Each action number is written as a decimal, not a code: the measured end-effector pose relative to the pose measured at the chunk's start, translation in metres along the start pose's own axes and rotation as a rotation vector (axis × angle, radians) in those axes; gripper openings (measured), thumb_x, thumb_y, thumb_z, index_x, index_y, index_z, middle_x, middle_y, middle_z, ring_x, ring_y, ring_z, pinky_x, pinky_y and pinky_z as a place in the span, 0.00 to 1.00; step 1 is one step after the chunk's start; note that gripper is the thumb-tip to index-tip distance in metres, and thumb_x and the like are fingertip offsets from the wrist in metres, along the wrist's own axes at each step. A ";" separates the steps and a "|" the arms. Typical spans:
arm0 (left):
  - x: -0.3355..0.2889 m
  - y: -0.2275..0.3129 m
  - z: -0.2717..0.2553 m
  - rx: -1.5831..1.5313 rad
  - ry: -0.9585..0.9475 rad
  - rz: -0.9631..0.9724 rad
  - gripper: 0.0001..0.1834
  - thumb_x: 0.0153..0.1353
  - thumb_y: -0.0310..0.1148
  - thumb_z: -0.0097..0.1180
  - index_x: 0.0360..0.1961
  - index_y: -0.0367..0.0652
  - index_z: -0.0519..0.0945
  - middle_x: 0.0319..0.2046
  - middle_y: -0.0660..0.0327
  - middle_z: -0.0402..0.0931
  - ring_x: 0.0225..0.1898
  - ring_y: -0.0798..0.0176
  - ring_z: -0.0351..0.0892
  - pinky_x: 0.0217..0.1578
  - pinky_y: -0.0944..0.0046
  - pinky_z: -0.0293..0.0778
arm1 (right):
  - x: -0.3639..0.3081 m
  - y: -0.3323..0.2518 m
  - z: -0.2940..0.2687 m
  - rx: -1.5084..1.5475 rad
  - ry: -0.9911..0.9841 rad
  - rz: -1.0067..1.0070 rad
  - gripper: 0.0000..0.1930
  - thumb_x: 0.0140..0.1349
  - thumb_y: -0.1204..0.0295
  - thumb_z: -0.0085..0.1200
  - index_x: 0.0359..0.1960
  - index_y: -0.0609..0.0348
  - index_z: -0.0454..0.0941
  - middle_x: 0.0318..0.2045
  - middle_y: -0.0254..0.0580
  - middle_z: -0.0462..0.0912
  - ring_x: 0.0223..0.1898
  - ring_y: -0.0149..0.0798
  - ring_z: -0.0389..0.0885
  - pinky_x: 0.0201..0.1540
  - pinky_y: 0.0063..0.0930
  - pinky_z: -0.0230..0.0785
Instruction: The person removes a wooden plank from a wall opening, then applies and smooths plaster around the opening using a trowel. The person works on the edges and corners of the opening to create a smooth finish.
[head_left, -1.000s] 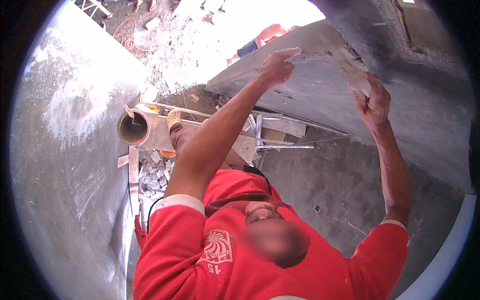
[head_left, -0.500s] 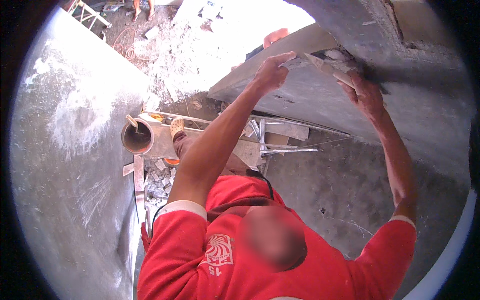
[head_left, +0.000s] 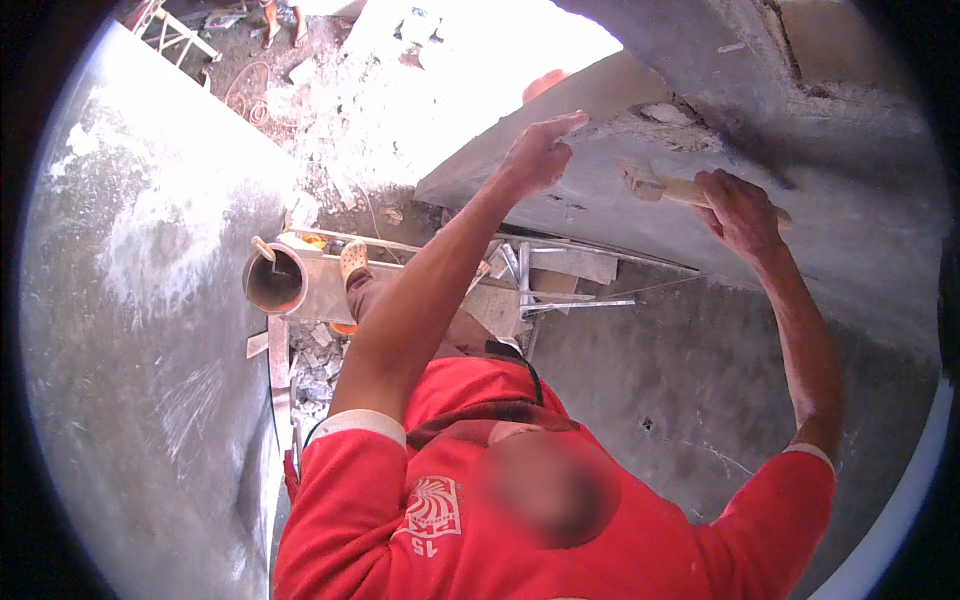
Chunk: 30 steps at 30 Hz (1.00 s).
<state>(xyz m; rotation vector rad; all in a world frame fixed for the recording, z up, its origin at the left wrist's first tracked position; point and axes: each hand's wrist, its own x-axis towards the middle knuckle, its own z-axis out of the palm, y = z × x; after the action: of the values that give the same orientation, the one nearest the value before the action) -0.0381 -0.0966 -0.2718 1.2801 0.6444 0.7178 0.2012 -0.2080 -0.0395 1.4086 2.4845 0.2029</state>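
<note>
My right hand is wrapped round the wooden handle of a flat brush. The brush head lies close to the grey plastered beam, below a rough patch at its upper edge; whether it touches cannot be told. My left hand is raised in front of the beam's left part, index finger stretched out and the others bent, with nothing seen in it. Its fingertip is near the beam's edge, left of the rough patch.
A bucket with a wooden-handled tool stands on a plank by the left wall. My clog-shod foot is on the plank. Another person's hand shows behind the beam. Metal bars and rubble lie below.
My right hand has moved down and slightly right with the brush, away from the rough patch, and the brush has turned. My left hand has shifted a little. The other person's hand shows less.
</note>
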 end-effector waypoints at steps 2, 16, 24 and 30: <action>0.000 -0.004 0.000 0.049 0.025 0.113 0.34 0.57 0.20 0.46 0.68 0.44 0.75 0.67 0.52 0.74 0.56 0.58 0.83 0.55 0.60 0.76 | -0.001 0.001 -0.002 0.041 0.118 -0.038 0.18 0.59 0.70 0.67 0.49 0.55 0.75 0.29 0.46 0.81 0.26 0.53 0.82 0.26 0.42 0.74; 0.003 -0.004 0.019 0.013 0.021 0.029 0.36 0.53 0.16 0.46 0.67 0.34 0.72 0.70 0.43 0.66 0.73 0.46 0.64 0.75 0.55 0.58 | 0.002 -0.018 0.018 0.166 0.195 -0.018 0.23 0.62 0.72 0.67 0.57 0.60 0.72 0.40 0.54 0.84 0.39 0.55 0.87 0.38 0.44 0.79; 0.022 -0.044 0.033 0.174 0.144 0.223 0.32 0.57 0.18 0.46 0.66 0.33 0.73 0.71 0.44 0.64 0.74 0.47 0.61 0.76 0.57 0.55 | 0.029 -0.020 0.003 0.073 0.082 0.029 0.20 0.71 0.69 0.59 0.60 0.62 0.71 0.38 0.57 0.86 0.37 0.57 0.89 0.37 0.45 0.81; 0.009 -0.036 0.016 0.210 0.020 0.045 0.33 0.55 0.19 0.47 0.66 0.36 0.74 0.70 0.47 0.67 0.72 0.47 0.66 0.73 0.55 0.61 | 0.025 -0.012 0.006 0.394 0.134 0.213 0.17 0.67 0.70 0.60 0.56 0.55 0.75 0.48 0.55 0.85 0.46 0.58 0.86 0.48 0.49 0.79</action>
<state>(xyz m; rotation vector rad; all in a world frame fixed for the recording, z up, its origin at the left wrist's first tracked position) -0.0161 -0.1043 -0.3050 1.4856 0.7230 0.7145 0.1813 -0.1924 -0.0529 1.8740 2.5768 -0.1680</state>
